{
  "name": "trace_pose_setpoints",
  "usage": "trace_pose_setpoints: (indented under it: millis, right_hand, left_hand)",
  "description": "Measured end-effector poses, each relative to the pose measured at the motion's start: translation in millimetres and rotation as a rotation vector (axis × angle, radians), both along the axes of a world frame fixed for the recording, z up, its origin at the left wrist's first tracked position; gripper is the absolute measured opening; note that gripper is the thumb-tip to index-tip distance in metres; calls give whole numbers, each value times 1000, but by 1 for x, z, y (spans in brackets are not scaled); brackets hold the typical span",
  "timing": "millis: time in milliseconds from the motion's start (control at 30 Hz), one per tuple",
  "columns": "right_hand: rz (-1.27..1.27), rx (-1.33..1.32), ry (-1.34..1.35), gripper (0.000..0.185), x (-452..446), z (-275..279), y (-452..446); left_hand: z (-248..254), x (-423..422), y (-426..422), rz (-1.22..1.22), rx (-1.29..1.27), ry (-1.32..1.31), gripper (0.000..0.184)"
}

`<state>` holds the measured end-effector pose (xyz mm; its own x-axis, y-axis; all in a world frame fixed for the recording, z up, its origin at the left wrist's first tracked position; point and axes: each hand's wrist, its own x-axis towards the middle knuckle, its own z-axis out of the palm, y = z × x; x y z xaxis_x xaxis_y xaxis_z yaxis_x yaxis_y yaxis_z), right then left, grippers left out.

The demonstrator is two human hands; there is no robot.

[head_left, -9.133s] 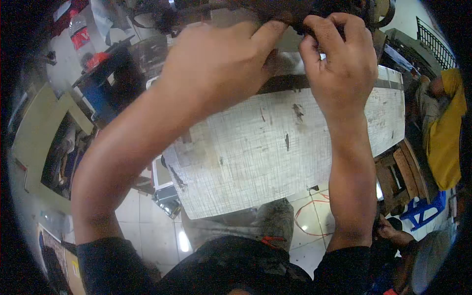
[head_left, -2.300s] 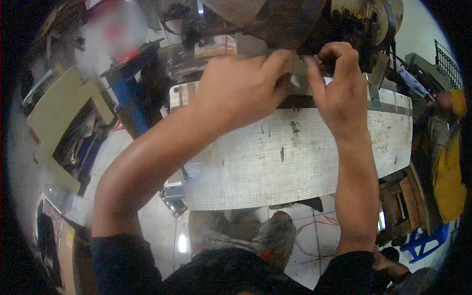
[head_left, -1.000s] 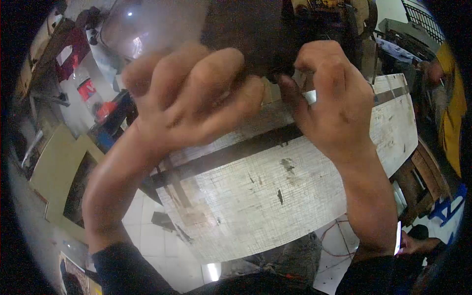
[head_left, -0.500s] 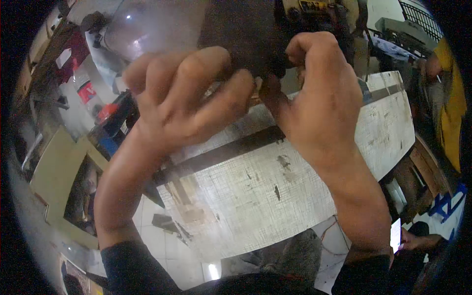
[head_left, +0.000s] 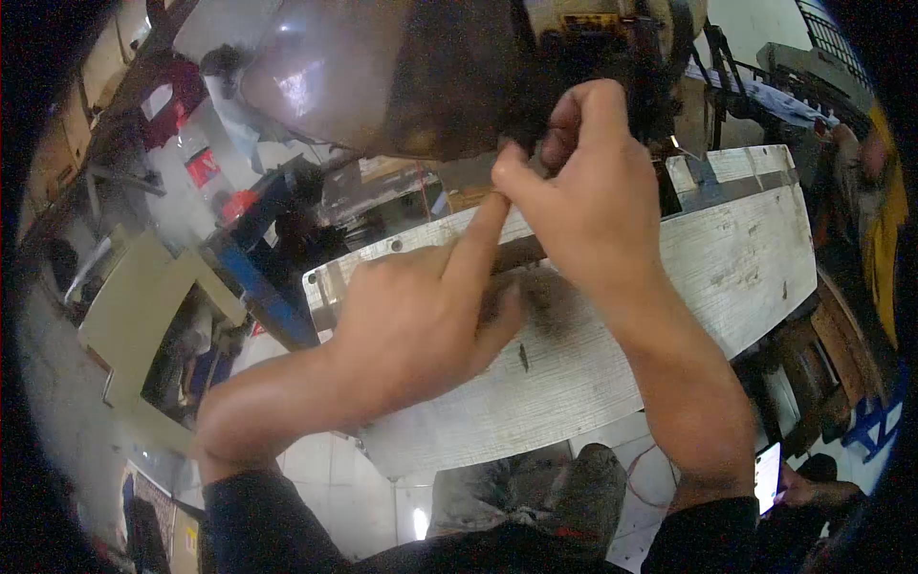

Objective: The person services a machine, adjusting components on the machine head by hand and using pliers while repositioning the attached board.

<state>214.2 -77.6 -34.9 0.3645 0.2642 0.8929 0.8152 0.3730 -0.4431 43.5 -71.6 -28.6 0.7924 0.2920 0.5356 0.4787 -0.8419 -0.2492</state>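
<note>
My left hand (head_left: 411, 316) is over the scuffed white board (head_left: 593, 373). Its index finger points up, the tip at my right thumb, and its thumb stands apart; I see nothing held in it. My right hand (head_left: 598, 191) is raised over the board's far edge, fingers curled in and thumb bent toward them. Whether something small sits between those fingertips is hidden. A dark strip (head_left: 521, 253) runs along the board. Just beyond my hands is a large glossy curved panel (head_left: 325, 86), its right side dark.
At the left are a plastic bottle with a red label (head_left: 201, 167), a cream-coloured frame (head_left: 129, 320) and a blue bar (head_left: 263, 292). To the lower right, another person's hand (head_left: 813, 493) holds a lit phone (head_left: 767, 476). A yellow cloth (head_left: 889, 220) hangs at the far right.
My left hand has dropped lower over the board, its curled fingers giving way to a stretched index finger. My right hand has shifted slightly left. More of the glossy panel's lower edge shows.
</note>
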Motion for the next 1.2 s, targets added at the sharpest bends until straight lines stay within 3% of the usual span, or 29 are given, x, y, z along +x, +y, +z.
trace_pose_setpoints:
  millis: [167, 333, 433, 533, 700, 833, 900, 1033, 1200]
  right_hand:
    - [-1, 16, -34, 38, 4, 0, 4]
    - [13, 23, -57, 38, 3, 1, 6]
    - [56, -18, -38, 37, 1, 1, 4]
    - [76, -10, -42, 35, 7, 0, 0]
    - [59, 34, -188, 31, 2, 2, -1]
    - [-86, 48, -317, 27, 7, 2, -5]
    - [-113, 50, -353, 27, 7, 1, -5]
    - [-153, 15, -380, 28, 6, 2, -9]
    - [-141, 8, -367, 29, 5, 3, -8]
  left_hand:
    - [-6, 5, 10, 75, 72, -217, 74]
    - [9, 12, 1, 233, -187, -127, 70]
    - [15, 8, 8, 147, -229, -90, 71]
    - [23, 13, 8, 93, -433, -138, 69]
    - [17, 15, 10, 58, -410, -188, 67]
    - [5, 18, 22, 28, -250, -227, 66]
    - [3, 21, 27, 9, 84, -255, 58]
    - [2, 20, 42, -82, 212, -335, 50]
    - [3, 18, 51, -156, 116, -379, 45]
